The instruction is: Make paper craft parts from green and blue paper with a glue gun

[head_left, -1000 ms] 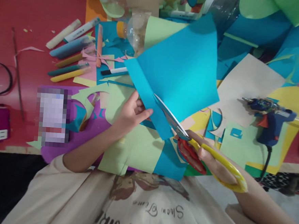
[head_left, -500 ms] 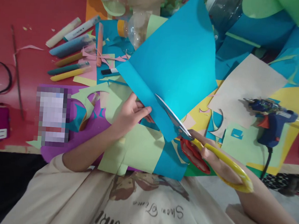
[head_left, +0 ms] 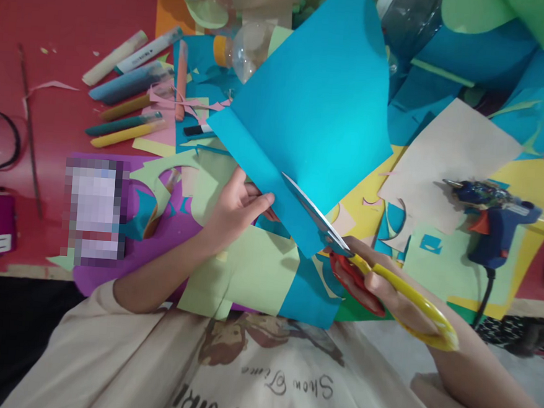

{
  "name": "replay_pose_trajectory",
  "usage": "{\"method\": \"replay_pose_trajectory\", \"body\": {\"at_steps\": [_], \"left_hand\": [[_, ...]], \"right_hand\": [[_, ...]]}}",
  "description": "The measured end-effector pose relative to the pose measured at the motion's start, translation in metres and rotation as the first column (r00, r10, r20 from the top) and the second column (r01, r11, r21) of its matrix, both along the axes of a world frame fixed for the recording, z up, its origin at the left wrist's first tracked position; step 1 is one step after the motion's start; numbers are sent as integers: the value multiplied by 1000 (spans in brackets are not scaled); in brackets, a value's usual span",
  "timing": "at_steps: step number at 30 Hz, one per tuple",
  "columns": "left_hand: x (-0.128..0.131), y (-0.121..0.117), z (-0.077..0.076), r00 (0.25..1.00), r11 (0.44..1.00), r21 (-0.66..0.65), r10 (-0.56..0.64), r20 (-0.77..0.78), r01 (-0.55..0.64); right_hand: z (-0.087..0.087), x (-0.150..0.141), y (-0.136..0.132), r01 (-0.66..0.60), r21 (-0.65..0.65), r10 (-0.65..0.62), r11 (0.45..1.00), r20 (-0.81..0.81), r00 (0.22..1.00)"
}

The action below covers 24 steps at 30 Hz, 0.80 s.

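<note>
A large blue sheet of paper is held up over the table, with a crease or cut line near its lower left edge. My left hand pinches that edge between thumb and fingers; some fingertips are hidden behind the paper. In my right hand is a pair of scissors with one yellow and one red handle. Its blades lie across the lower part of the sheet, one blade showing on top, pointing up and left.
Several markers lie at the left, above a phone on purple paper. A blue glue gun rests on paper at the right. Plastic bottles stand or lie at the back. Paper scraps cover much of the red table.
The blue sheet and my left hand have shifted slightly left. The scissors' handles have drawn a little closer together, and the blades look more closed.
</note>
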<state>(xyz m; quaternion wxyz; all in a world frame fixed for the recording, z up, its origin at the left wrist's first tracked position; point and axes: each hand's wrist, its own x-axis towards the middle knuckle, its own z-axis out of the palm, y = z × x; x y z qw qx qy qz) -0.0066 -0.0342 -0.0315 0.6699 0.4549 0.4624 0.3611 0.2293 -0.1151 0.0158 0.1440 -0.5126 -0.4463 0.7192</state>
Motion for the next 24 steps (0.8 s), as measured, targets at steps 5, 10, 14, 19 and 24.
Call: {"method": "replay_pose_trajectory", "body": {"at_steps": [5,10,14,19,24], "left_hand": [[0,0,1,1000,1000,12,-1,14,1],[0,0,1,999,1000,10,13,35,-13],[0,0,0,999,1000,10,20,28,-21],[0,0,1,999,1000,-2,17,47,-17],[-1,0,0,999,998,-57,3,35,-1]], "right_hand": [[1,-2,0,18,32,-20,999,57,998],[-2,-2,0,12,77,-20,997,102,995],[-5,0,0,-39,59,34,998,93,995],[-8,1,0,-45,103,32,994,131,991],[-11,1,-3,-69,116,53,991,135,989]]}}
